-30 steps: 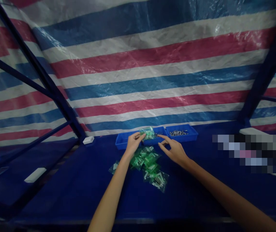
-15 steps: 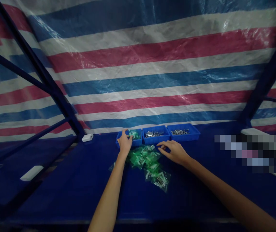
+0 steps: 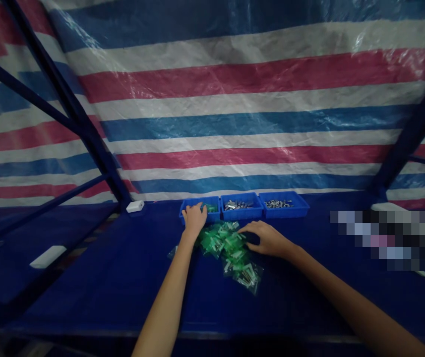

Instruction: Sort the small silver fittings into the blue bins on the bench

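White box (image 3: 135, 206) far left on the table (image 3: 104, 277). Next, my left hand (image 3: 195, 218) over the left bin (image 3: 212, 216), fingers bent down inside; can't tell if they hold anything. A green packet (image 3: 211, 208) lies in that bin, beside my fingers. Packet pile (image 3: 217, 240) on the table, in front of the bins, between my hands. Middle bin (image 3: 242, 214) behind it, metal parts (image 3: 236, 205) inside. My right hand (image 3: 268, 238) at the pile's right edge, thumb and fingers apart; contact unclear. Right bin (image 3: 286, 212) last, small metal parts inside too.
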The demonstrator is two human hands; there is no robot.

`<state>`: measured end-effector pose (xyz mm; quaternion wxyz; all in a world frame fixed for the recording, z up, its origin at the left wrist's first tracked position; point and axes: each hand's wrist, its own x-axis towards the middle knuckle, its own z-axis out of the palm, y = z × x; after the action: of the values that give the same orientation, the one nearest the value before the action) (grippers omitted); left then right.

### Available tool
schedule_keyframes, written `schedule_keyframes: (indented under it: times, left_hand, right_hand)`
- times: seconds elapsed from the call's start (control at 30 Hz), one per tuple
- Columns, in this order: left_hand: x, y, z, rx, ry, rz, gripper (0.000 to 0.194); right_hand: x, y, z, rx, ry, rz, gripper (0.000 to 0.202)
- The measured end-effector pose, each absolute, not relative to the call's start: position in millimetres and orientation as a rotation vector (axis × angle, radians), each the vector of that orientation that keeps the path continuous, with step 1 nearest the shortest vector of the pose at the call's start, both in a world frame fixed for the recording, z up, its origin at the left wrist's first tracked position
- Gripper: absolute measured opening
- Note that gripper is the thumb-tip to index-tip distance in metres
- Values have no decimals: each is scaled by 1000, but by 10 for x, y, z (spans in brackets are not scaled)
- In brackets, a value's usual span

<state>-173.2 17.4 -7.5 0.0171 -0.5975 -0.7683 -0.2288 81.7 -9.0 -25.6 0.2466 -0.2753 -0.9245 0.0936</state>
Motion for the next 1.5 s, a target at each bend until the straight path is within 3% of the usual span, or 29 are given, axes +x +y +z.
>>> schedule_keyframes:
  times: [0.2, 0.4, 0.53, 0.67, 0.83, 1.03, 1.13, 1.2, 1.27, 1.5]
  left_hand:
    - [-1702, 112, -27, -1771, -2392, -774, 45]
    - [-1502, 96, 25, -1904, -2163, -1299, 27]
    - [-1329, 18, 111, -2343, -1995, -1692, 40]
    - [-1240, -84, 222, -2823, -2032, -1770, 49]
    - [-1184, -130, 275, -2843, -2021, -1949, 49]
    - [-1112, -137, 236, -2878, -2211, -1884, 56]
    - [-1086, -137, 200, -2762, -2276, -1999, 52]
    - [-1070, -139, 184, -2744, -2210, -2144, 60]
    - [-1053, -145, 183, -2754, -2133, -2278, 64]
    - [-1042, -145, 192, -2723, -2001, -2340, 46]
  right_hand:
    - [819, -42, -252, -712, -2495, 219, 23]
    - [833, -51, -185, -710, -2410, 355, 21]
    - [831, -53, -149, -753, -2134, 534, 25]
    - [822, -8, -132, -903, -1790, 545, 30]
    - [828, 33, -129, -918, -1621, 592, 33]
    - [860, -43, -129, -825, -1782, 209, 19]
    - [876, -63, -154, -695, -1950, 66, 24]
    - [882, -58, -170, -627, -2017, 40, 26]
    - [880, -50, -171, -603, -2017, 58, 28]
    - [829, -74, -99, -821, -1692, 453, 34]
